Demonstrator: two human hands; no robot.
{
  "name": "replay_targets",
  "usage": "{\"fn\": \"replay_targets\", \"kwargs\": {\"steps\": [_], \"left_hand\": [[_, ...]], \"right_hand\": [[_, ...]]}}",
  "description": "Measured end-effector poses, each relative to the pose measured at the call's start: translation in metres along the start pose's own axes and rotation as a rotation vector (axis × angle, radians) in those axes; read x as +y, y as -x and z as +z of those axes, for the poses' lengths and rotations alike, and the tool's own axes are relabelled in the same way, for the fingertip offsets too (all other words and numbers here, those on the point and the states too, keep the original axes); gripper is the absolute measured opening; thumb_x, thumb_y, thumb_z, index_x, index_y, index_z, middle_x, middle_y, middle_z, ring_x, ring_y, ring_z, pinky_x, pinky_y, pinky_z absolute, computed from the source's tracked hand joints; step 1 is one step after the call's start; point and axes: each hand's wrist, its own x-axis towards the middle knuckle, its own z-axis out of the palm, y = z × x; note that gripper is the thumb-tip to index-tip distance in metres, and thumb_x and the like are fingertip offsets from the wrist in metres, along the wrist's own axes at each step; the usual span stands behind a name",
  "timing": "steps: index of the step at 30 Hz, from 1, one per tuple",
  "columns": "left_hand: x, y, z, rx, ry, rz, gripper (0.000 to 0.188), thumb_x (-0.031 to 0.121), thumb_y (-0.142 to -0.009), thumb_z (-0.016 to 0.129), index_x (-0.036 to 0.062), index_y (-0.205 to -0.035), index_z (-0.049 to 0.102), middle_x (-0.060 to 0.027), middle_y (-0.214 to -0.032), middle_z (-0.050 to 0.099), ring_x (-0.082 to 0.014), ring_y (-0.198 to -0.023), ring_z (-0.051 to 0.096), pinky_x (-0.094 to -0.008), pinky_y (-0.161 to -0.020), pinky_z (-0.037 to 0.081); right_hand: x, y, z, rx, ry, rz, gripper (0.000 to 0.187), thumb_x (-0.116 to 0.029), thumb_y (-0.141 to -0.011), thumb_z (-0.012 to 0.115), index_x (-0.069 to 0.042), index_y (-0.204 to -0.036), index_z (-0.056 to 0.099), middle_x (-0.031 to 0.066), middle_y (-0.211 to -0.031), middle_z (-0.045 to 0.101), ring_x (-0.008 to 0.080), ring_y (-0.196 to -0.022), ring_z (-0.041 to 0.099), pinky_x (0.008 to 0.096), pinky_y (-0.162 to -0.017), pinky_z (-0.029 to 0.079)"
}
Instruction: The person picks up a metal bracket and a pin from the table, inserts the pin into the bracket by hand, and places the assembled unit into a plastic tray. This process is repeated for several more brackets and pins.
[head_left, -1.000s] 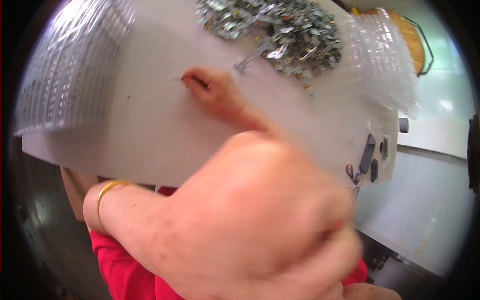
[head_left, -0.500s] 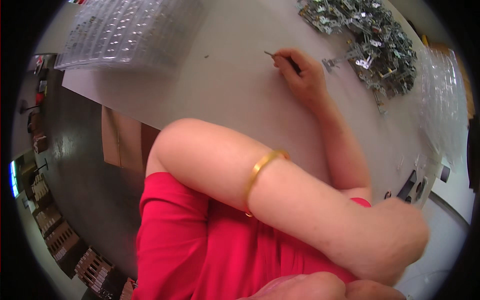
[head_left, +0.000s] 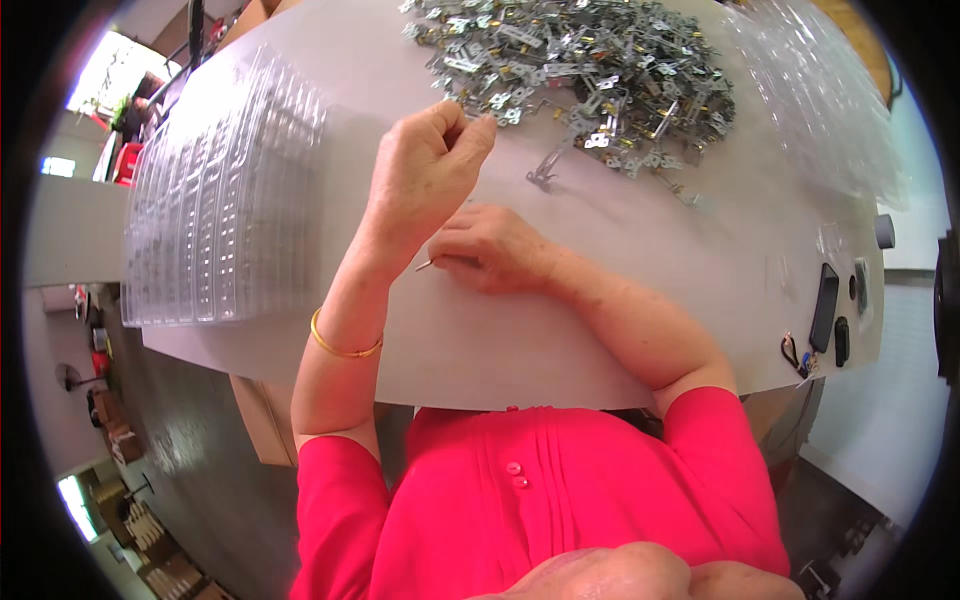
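Observation:
My left hand [head_left: 428, 172], a gold bangle on its forearm, is raised over the table at the near left side of a heap of small silvery metal brackets [head_left: 610, 75]. Its fingers are curled and the thumb presses against them; whatever they may hold is hidden. Just below and to the right, my right hand [head_left: 495, 250] rests low over the tabletop, closed around a thin metal pin [head_left: 424, 265] whose tip sticks out to the left. One loose metal bracket [head_left: 544, 170] lies between the heap and my right hand.
Clear plastic trays [head_left: 220, 220] are stacked at the left of the white table [head_left: 520, 355]. Clear plastic bags [head_left: 830, 110] lie at the far right. A black phone [head_left: 824, 308] and keys [head_left: 806, 364] sit near the right edge. Below the left edge stands a cardboard box [head_left: 262, 420].
My left arm, folded across my body with its hand at the lower right, now reaches forward over the table. The view has turned. My right hand still holds the pin, now nearer my left forearm.

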Motion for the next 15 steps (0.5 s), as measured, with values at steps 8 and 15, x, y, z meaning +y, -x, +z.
{"fn": "replay_targets", "kwargs": {"steps": [8,15], "left_hand": [[-0.040,-0.029,0.062,-0.169,-0.379,0.207,0.040,0.032,-0.083,0.073,-0.0055,-0.092,0.060,-0.0188,-0.090,0.063,-0.0298,-0.082,0.061,-0.0399,-0.076,0.050],[-0.041,-0.039,0.083,-0.319,-0.386,0.157,0.030,0.027,-0.087,0.068,-0.0003,-0.093,0.058,-0.0205,-0.083,0.066,-0.0417,-0.082,0.063,-0.0485,-0.075,0.049]], "right_hand": [[-0.005,0.000,-0.002,-0.046,-0.149,0.003,0.016,-0.010,-0.080,0.062,-0.008,-0.094,0.069,0.0120,-0.092,0.068,0.0335,-0.092,0.063,0.0437,-0.083,0.050],[-0.007,0.004,-0.011,-0.113,-0.108,0.056,0.017,-0.010,-0.080,0.061,-0.005,-0.093,0.070,0.0145,-0.095,0.068,0.0345,-0.092,0.063,0.0434,-0.083,0.050]]}}
